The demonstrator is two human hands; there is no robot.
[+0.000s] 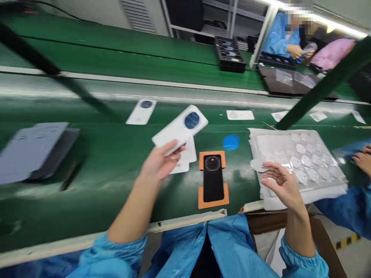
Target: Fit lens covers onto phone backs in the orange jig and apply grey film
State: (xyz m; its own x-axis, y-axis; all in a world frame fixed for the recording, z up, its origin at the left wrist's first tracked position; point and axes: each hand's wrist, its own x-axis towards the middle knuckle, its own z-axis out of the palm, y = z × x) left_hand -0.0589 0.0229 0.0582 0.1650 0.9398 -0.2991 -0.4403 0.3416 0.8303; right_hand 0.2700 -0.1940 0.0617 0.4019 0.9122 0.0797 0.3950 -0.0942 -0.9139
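Observation:
My left hand (162, 161) is closed on a white phone back cover (171, 133), held tilted above the bench, with a dark blue round film on its camera area. Under it lie more white covers (190, 150), partly hidden. My right hand (281, 184) pinches a thin, pale round disc (256, 165) by its edge. That disc is over the left side of a clear tray (265, 143) holding rows of similar discs. Between my hands, a black phone back panel (213, 184) with a round camera ring rests in an orange holder (204, 202).
A blue round film (231, 142) lies on the green bench. Grey flat sheets (37, 146) are stacked at left, beside a dark pen-like item (71, 175). White covers (141, 112) lie along the back. A co-worker's hand (363, 160) is at right; a green post (327, 85) slants across.

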